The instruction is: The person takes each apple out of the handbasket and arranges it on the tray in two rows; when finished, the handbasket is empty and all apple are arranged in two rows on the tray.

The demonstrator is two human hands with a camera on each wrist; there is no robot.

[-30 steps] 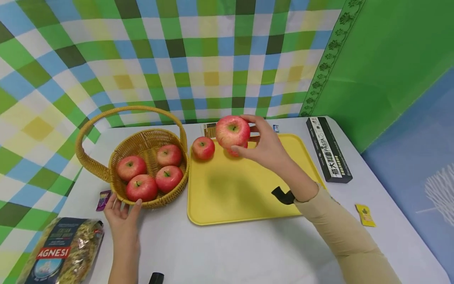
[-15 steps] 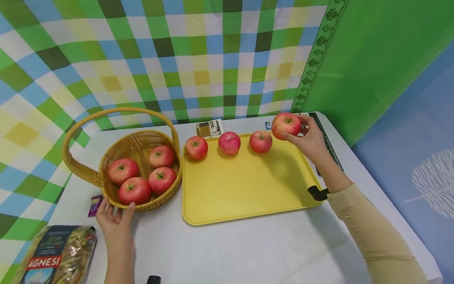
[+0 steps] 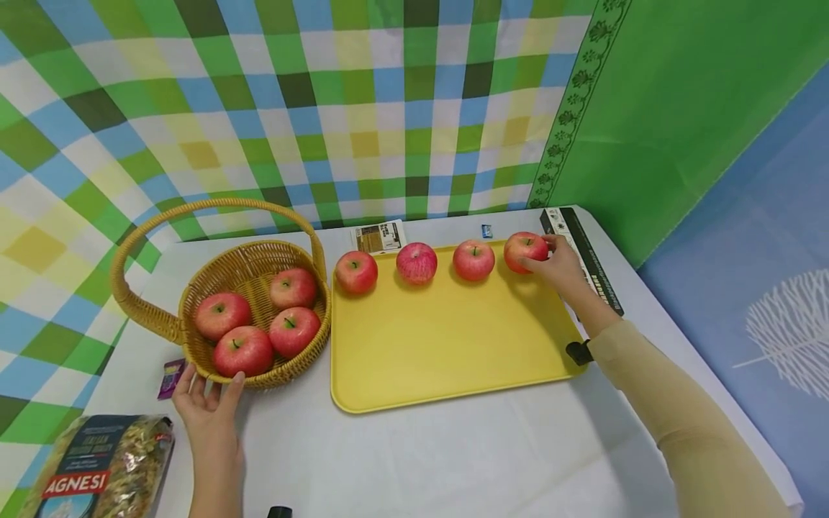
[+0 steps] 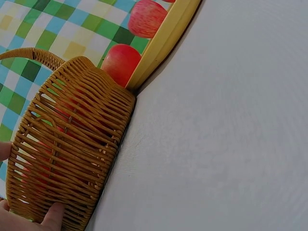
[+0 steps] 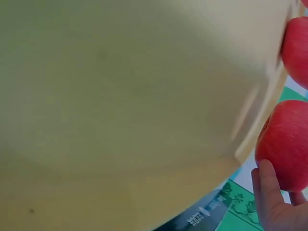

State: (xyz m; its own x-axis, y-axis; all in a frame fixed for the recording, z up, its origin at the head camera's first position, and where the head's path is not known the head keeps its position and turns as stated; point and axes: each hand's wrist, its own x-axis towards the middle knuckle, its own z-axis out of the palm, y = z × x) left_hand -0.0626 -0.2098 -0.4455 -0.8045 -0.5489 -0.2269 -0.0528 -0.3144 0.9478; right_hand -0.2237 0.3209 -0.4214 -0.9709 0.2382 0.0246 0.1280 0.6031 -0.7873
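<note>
At the yellow tray's point(image 3: 453, 352) back right corner, my right hand point(image 3: 560, 266) grips a red apple point(image 3: 523, 252), thumb on the near side and fingers behind it. In the right wrist view the fingers rest against that apple point(image 5: 286, 144). Three more apples line the tray's back edge: one at the left point(image 3: 356, 272), a streaked one point(image 3: 417, 262) and another point(image 3: 473, 260) nearest the held one. My left hand point(image 3: 210, 414) touches the outside of a wicker basket point(image 3: 194, 342), thumb and fingers spread along its near side. Several apples point(image 3: 242, 351) lie in the basket.
Right of the tray lies a black pasta box point(image 3: 592, 262). A printed card point(image 3: 378, 237) and a small blue packet point(image 3: 486, 231) sit behind it. An AGNESI pasta bag point(image 3: 97, 460) and a purple packet point(image 3: 171, 378) are at left. The basket's handle point(image 3: 214, 203) stands tall.
My right hand has carried its apple rightward past the tray's row of apples, then lowered it to the back right corner. My left hand stays at the basket. The head view has shifted slightly.
</note>
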